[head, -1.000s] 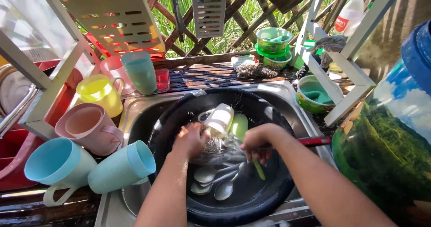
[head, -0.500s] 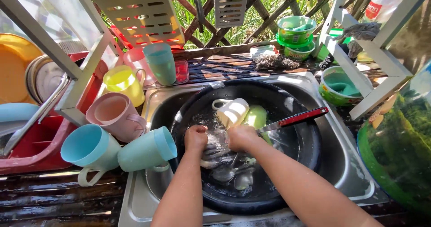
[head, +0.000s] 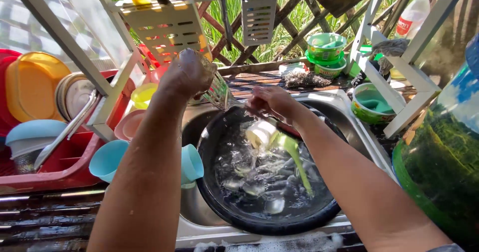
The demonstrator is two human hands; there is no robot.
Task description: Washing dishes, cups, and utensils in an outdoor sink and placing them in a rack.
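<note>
My left hand [head: 189,72] is raised above the sink and grips a clear ribbed glass [head: 219,91], tilted with its mouth down to the right. My right hand [head: 272,102] meets it there, fingertips bunched at the lower end of the glass. Below both hands a black basin [head: 209,147] sits in the steel sink [head: 192,209], filled with rippling water. In the water lie a white mug [head: 260,132], a green spatula [head: 294,155] and several spoons [head: 252,187].
Pastel cups [head: 107,160] lie left of the sink beside a red dish rack [head: 55,165] with plates and lids. A white rack frame [head: 394,62] and green tubs [head: 325,47] stand at the back right. A large painted jar [head: 441,152] fills the right edge.
My left hand has come up out of the basin water with the clear glass, and my right hand rose with it. The view tilted left. The white mug stayed in the basin.
</note>
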